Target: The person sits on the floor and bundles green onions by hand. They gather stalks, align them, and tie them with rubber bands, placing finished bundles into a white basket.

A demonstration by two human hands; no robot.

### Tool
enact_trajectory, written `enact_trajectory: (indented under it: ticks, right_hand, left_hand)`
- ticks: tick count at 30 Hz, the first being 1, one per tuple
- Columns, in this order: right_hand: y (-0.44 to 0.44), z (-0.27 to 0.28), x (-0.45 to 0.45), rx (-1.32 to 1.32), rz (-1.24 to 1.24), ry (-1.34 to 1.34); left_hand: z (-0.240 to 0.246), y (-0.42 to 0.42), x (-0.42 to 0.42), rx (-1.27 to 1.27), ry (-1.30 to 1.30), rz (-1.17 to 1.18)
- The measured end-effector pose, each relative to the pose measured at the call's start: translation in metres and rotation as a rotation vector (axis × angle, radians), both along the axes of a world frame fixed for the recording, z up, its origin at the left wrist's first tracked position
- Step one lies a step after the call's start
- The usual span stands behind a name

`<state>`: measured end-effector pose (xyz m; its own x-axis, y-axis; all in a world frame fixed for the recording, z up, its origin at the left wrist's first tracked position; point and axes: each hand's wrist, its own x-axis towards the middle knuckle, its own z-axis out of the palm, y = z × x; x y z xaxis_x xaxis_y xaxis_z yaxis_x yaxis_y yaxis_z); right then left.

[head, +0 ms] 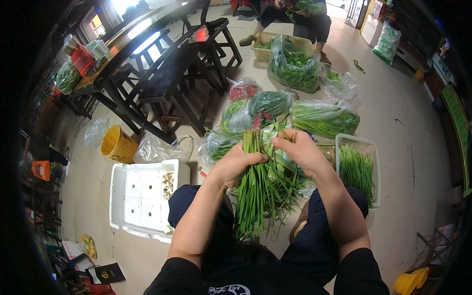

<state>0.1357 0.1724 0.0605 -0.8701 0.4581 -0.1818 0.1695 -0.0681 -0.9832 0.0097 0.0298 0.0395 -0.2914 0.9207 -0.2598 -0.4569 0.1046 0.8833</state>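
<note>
My left hand (234, 164) is wrapped around a thick bunch of garlic chives (254, 206), thumb across the front. The pale cut ends point away from me and the green leaves hang down between my knees. Just right of the bunch, my right hand (302, 151) pinches a thin green strand (294, 135) between thumb and fingers. Loose green leaves and trimmings (285, 184) lie on the floor beneath and behind the bunch, partly hidden by it. To the right, a white plastic basket (377, 177) holds more chives (354, 167) laid lengthwise.
A white foam box (138, 195) with brownish scraps stands at left, near a yellow bin (118, 143). Bagged greens (324, 116) and a bag of red peppers (243, 89) lie ahead. Dark wooden benches (169, 73) stand front left. Another person (295, 18) sits beyond a cream basket (262, 55).
</note>
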Motion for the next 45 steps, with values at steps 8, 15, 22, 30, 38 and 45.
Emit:
enact_trajectory:
  ticks: [8, 15, 22, 30, 38, 45]
  right_hand:
    - [0.046, -0.012, 0.002, 0.023, -0.683, 0.341]
    - [0.071, -0.018, 0.010, 0.158, -0.588, 0.430]
    - [-0.014, -0.004, -0.002, -0.033, -0.027, 0.138]
    - [0.015, -0.007, 0.000, -0.095, -0.291, 0.167]
    - [0.020, -0.023, 0.000, 0.226, -0.271, 0.104]
    - [-0.016, -0.024, -0.010, 0.038, -0.119, 0.110]
  left_hand:
    - [0.001, -0.005, -0.008, 0.041, -0.043, 0.165]
    - [0.006, -0.008, -0.005, 0.042, -0.022, 0.055]
    - [0.015, -0.004, 0.006, 0.093, -0.036, -0.062]
    - [-0.003, -0.010, -0.016, 0.022, -0.083, 0.133]
    - [0.011, -0.017, -0.022, -0.165, 0.393, 0.147]
    - [0.000, 0.002, 0.001, -0.073, 0.428, 0.134]
